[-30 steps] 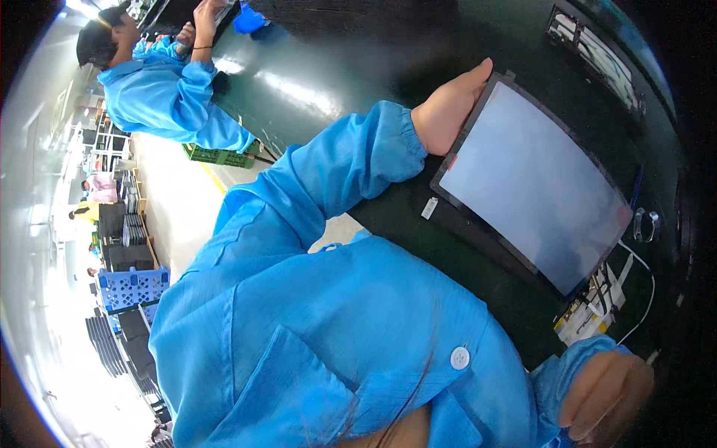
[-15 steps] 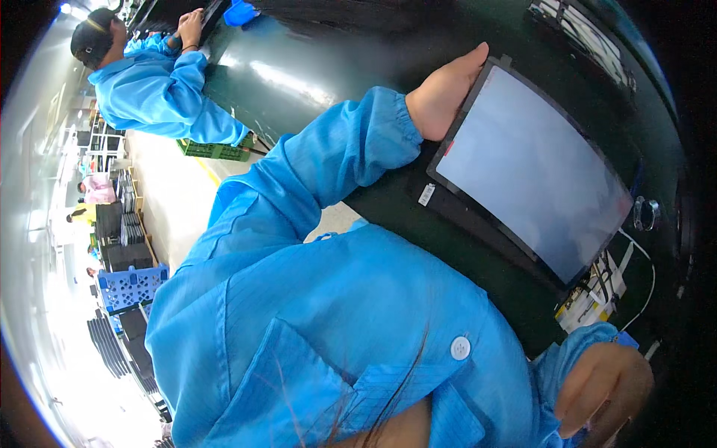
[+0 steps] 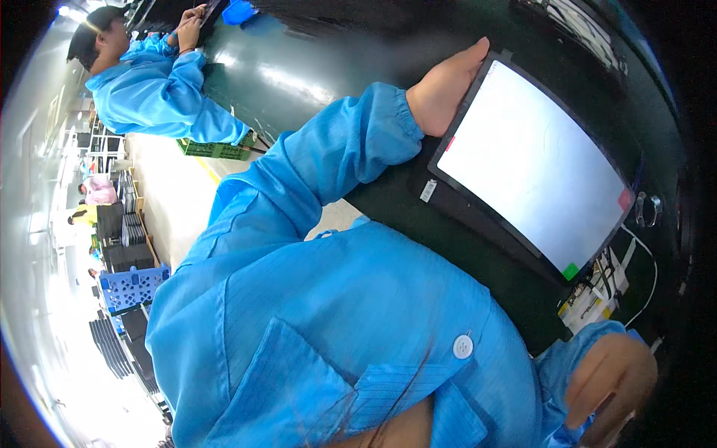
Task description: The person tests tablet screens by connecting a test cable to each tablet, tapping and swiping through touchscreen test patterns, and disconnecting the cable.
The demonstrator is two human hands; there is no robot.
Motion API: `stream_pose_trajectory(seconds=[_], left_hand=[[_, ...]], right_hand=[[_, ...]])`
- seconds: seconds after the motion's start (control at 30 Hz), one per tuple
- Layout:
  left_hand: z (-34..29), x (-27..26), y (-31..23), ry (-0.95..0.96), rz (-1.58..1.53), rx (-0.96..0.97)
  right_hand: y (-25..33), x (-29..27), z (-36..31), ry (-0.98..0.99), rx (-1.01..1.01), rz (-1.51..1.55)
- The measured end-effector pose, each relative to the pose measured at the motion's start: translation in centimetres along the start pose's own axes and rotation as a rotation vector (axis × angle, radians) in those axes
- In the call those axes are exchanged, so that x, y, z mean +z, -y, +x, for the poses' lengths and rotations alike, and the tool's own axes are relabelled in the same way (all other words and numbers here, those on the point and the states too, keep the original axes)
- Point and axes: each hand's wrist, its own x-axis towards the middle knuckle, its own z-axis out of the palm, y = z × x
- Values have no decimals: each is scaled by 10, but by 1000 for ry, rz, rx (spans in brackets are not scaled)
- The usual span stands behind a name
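Observation:
A flat display panel [image 3: 534,168] with a thin black frame lies tilted over the dark green worktop [image 3: 493,287]. Its screen glows white, with a green patch at the near corner and red patches at the right corner and left edge. My left hand [image 3: 448,89] holds the panel's upper left edge; the thumb runs along the frame and the other fingers are hidden. At the lower right, my right hand [image 3: 609,388] is curled, apart from the panel. What it holds, if anything, is hidden. Between that hand and the panel sit a circuit board with wires [image 3: 597,295].
Under the panel lies a black sheet-like piece [image 3: 485,224] with a small white label [image 3: 428,191]. A white cable [image 3: 654,276] loops at the right. A co-worker in blue [image 3: 149,89] works at the far left, near a green crate [image 3: 213,149] and a blue bin [image 3: 239,12].
The screen has turned from dull grey-blue to bright white. A green corner patch now shows, and the red one at the right is stronger. My hands have barely moved.

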Motion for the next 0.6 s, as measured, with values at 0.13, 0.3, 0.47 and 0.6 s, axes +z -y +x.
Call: stream_pose_trajectory(seconds=[0.13, 0.3, 0.47, 0.6], left_hand=[[-4, 7, 0, -68, 74, 92], [-12, 16, -4, -169, 24, 44], [-16, 22, -8, -264, 26, 10], [-17, 26, -9, -341, 31, -25]], right_hand=[[10, 3, -27, -532, 354, -1004], [-20, -14, -72, -660, 862, -1534], [-34, -9, -98, -742, 991, -1598], [-36, -1, -96, -756, 757, -1674]])
